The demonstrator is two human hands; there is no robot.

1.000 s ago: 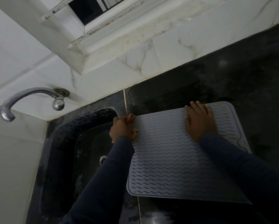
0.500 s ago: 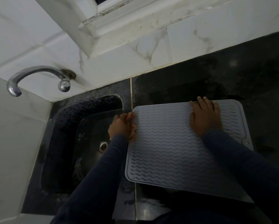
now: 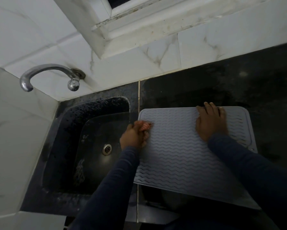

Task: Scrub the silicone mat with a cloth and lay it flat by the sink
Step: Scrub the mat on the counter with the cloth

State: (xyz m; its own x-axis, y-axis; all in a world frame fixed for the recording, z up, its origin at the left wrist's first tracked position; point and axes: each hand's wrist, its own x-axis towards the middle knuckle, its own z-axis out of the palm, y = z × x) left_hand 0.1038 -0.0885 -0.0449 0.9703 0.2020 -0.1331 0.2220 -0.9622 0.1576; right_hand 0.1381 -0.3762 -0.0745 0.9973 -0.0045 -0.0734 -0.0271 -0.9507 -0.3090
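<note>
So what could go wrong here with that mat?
The mat seems to overhang the front edge of the counter; if the right hand pressing it lifts, it might slide off. The left hand holds the cloth right at the sink-side edge, so a hard push could drag that edge into the sink.

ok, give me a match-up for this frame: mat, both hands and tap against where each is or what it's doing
1. silicone mat
2. left hand
3. right hand
4. tap

a. fixed to the tiled wall above the sink
b. fingers flat on the mat's far edge
c. gripping a reddish cloth at the mat's left edge
d. lying on the dark counter, right of the sink

Pairs: 1-d, 2-c, 3-b, 4-a
</note>
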